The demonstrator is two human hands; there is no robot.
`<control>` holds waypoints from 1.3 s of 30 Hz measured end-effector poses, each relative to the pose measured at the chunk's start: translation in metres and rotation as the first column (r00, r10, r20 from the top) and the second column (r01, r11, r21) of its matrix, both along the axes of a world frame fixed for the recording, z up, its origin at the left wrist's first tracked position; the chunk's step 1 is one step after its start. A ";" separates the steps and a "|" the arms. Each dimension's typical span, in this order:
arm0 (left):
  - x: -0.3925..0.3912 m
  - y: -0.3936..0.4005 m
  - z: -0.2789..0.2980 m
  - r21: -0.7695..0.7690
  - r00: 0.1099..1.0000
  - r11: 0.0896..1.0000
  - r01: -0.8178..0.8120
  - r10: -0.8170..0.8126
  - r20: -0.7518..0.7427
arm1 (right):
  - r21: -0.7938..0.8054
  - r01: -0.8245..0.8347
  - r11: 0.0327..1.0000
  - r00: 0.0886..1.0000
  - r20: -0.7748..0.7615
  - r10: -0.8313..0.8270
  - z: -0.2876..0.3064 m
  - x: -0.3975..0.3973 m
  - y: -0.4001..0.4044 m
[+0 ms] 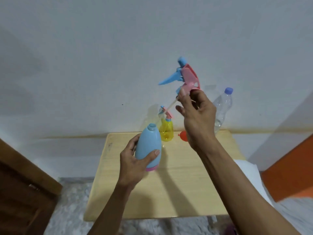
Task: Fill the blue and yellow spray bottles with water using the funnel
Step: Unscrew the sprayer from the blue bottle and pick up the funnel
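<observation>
My left hand [133,160] grips the blue spray bottle [149,146] above the wooden table [169,192]; its threaded neck is uncovered and tilts away from me. My right hand [196,116] holds the pink and blue spray head [186,75] high up, clear of the bottle, with its thin dip tube [169,106] slanting down to the left. The yellow spray bottle [166,131] stands at the table's far edge with its spray head on. A red funnel [183,136] lies beside it, partly hidden by my right wrist.
A clear plastic water bottle [222,107] with a blue cap stands at the table's back right, against the white wall. A dark wooden door [22,192] is at the left. An orange surface [291,170] and white cloth [250,175] are at the right.
</observation>
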State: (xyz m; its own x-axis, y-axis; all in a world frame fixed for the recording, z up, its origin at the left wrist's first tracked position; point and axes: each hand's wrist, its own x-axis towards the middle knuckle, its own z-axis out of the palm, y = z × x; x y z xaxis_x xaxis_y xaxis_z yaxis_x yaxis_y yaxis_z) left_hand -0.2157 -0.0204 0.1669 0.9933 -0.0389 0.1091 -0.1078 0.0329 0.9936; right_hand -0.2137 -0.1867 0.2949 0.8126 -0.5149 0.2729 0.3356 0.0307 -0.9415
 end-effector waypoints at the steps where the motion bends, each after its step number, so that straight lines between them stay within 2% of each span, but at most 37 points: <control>1: 0.001 0.006 -0.009 0.007 1.000 1.000 -0.009 0.009 -0.007 | 0.041 0.045 0.998 0.999 0.015 -0.046 0.001 0.002 -0.004; 5: 0.006 0.024 -0.042 0.046 0.997 0.998 -0.047 0.050 -0.064 | 0.071 0.230 0.971 0.973 -0.038 -0.228 -0.019 0.006 -0.027; 9: 0.014 0.029 -0.066 0.093 0.991 0.994 -0.060 0.070 -0.117 | 0.002 0.310 0.951 0.928 -0.217 -0.302 -0.079 0.007 -0.050; 15: 0.028 0.011 -0.109 0.184 0.990 0.983 0.009 0.017 -0.139 | -0.184 0.200 0.962 0.785 -0.558 -0.270 -0.183 0.020 -0.059; 18: 0.033 -0.005 -0.129 0.219 0.985 0.976 0.010 0.028 -0.168 | -0.218 0.107 0.970 0.730 -0.645 -0.225 -0.223 0.036 -0.063; 23: 0.042 -0.033 -0.143 0.367 0.986 0.930 0.001 0.061 -0.157 | -0.249 -0.067 0.966 0.612 -0.775 -0.157 -0.280 0.066 -0.074; 28: 0.050 -0.050 -0.155 0.411 0.985 0.911 0.029 0.045 -0.168 | -0.346 -0.205 0.915 0.518 -0.832 -0.199 -0.304 0.083 -0.078; 33: 0.050 -0.055 -0.166 0.430 0.981 0.902 0.041 0.045 -0.188 | -0.478 -0.317 0.819 0.473 -0.828 -0.300 -0.318 0.090 -0.077; 39: 0.052 -0.058 -0.173 0.439 0.981 0.898 0.028 0.060 -0.186 | -0.562 -0.315 0.765 0.476 -0.791 -0.385 -0.316 0.089 -0.070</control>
